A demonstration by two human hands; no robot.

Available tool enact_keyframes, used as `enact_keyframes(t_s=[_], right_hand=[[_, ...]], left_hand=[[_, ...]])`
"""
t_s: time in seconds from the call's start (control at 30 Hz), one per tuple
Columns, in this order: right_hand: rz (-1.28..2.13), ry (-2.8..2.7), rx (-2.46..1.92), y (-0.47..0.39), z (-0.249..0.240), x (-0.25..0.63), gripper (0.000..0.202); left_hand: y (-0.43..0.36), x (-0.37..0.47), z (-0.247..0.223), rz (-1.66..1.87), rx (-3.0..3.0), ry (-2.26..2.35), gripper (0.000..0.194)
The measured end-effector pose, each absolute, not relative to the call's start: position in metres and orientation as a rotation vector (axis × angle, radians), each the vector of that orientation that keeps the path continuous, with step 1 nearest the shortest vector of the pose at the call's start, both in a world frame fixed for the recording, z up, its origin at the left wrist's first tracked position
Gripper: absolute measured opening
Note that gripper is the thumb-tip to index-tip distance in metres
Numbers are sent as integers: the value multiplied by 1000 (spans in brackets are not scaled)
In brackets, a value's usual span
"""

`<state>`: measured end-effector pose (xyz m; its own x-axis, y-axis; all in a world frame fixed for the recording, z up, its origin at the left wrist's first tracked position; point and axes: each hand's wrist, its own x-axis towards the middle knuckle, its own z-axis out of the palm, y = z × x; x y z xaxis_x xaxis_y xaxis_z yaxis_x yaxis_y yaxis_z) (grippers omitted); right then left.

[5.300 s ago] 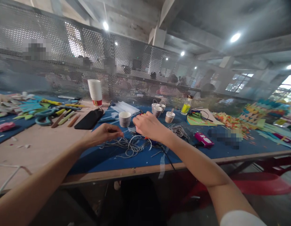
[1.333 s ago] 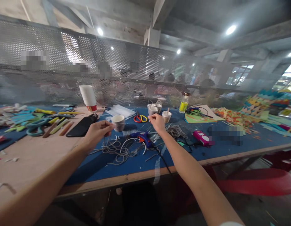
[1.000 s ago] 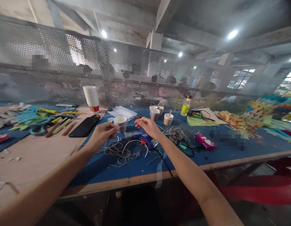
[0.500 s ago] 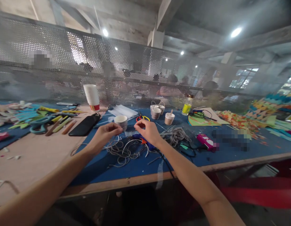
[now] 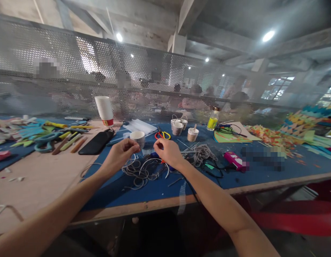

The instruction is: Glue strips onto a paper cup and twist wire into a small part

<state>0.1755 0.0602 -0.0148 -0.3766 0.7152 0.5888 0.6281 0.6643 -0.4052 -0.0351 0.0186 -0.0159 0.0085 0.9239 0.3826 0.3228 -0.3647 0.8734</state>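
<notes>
My left hand (image 5: 124, 150) hovers above the blue table covering, thumb and fingers pinched together beside a small paper cup (image 5: 137, 138). Facing it, my right hand (image 5: 167, 150) is pinched too, its fingertips a short gap away. Whatever either pinch holds is too small to make out. Under both hands lies a tangle of grey cord (image 5: 140, 173). Pliers with red and yellow handles (image 5: 162, 135) rest just behind my right hand. More grey cord (image 5: 204, 154) is heaped to its right.
Small cups with cord handles (image 5: 177, 127) and a cup with a stick (image 5: 192, 135) stand further back. A yellow-labelled bottle (image 5: 213, 119), a stack of paper cups (image 5: 104, 110), a black phone (image 5: 96, 142) and a magenta device (image 5: 234, 161) surround the work area. A perforated metal screen (image 5: 152, 82) rises behind.
My right hand has dipped slightly, showing more of the pliers' handles behind it. My left hand stays almost in place, still pinched.
</notes>
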Motion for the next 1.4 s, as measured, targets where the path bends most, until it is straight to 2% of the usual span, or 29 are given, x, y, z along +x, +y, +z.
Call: enact_keyframes(t_s=[0.43, 0.7, 0.83, 1.03, 1.23, 1.4], right_hand=[[326, -2174, -890, 60, -17, 178, 9], [685, -2167, -643, 49, -5, 180, 24], [603, -2054, -590, 47, -8, 174, 27], [550, -2006, -587, 45, -10, 169, 17], [581, -2000, -614, 43, -9, 168, 19], [737, -1920, -625, 45, -12, 166, 25]], left_hand=[[27, -45, -24, 1323, 1819, 1285, 19], [29, -46, -23, 1398, 1711, 1272, 22], [25, -42, -22, 1392, 1602, 1188, 24], [19, -32, -20, 1255, 1544, 1142, 25], [16, -27, -20, 1175, 1577, 1172, 26], [14, -27, -19, 1104, 1541, 1161, 24]])
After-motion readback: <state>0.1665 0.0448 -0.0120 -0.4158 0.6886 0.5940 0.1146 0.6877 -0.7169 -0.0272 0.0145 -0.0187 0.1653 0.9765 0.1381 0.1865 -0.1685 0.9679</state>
